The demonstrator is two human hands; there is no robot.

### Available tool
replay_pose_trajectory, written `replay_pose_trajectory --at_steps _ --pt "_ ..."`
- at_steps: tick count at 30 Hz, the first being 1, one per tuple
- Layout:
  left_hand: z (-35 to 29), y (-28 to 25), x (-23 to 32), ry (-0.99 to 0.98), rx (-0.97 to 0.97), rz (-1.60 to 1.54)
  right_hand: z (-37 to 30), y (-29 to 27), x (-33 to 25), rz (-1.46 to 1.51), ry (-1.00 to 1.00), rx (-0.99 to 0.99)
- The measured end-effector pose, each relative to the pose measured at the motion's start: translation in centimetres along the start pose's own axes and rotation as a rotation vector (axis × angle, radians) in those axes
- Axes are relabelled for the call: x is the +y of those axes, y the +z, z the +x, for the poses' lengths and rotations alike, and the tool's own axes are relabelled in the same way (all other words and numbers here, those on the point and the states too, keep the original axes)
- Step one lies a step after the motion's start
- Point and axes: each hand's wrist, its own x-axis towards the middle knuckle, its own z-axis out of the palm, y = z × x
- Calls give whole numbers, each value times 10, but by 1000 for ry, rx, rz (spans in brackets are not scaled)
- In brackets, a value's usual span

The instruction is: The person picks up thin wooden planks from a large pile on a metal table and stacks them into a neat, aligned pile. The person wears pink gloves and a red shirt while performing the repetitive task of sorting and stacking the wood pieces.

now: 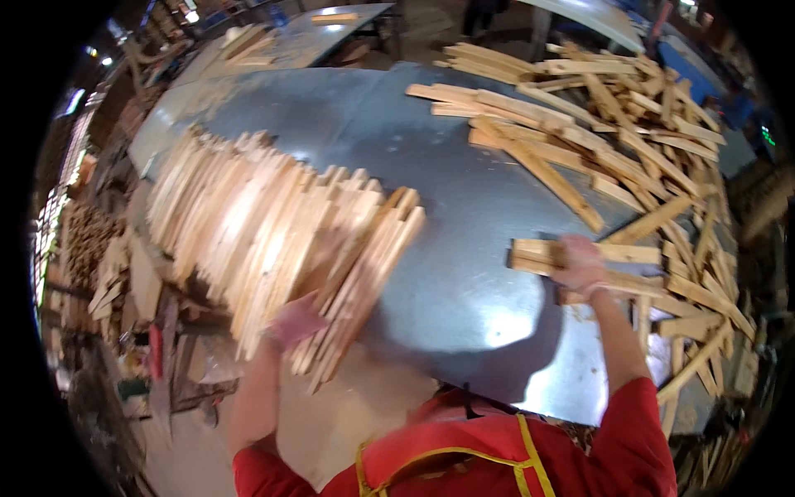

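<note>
My right hand [581,263], in a pale pinkish glove, is closed over wooden slats [534,255] at the right of the metal table. Their left ends stick out past my fingers over bare metal. My left hand [298,320], gloved too and smeared by motion, is at the near ends of a wide row of slats [248,215] on the left. Beside it, a few slats [373,273] at the row's right end lie at a slant, their near ends jutting past the table edge. The left fingers do not show clearly.
A jumbled heap of slats [638,124] covers the table's right side. The grey metal tabletop [447,273] shows between row and heap. Behind stands another table [315,37] with some wood pieces. Stacked wood [87,240] lies at the far left.
</note>
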Motion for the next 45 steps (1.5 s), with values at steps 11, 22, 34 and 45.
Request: replay_pose_trajectory --at_steps 11,22,34,45 --pt "-28 22 -59 315 644 602 -28 48 86 -86 8 -206" --pt "-32 15 -145 215 781 501 3 121 -83 1707 369 -91" --pt "-132 114 -202 -176 516 -2 35 159 -340 914 75 -378" --pt "-49 170 -198 185 120 -692 -4 138 -340 891 36 -261"
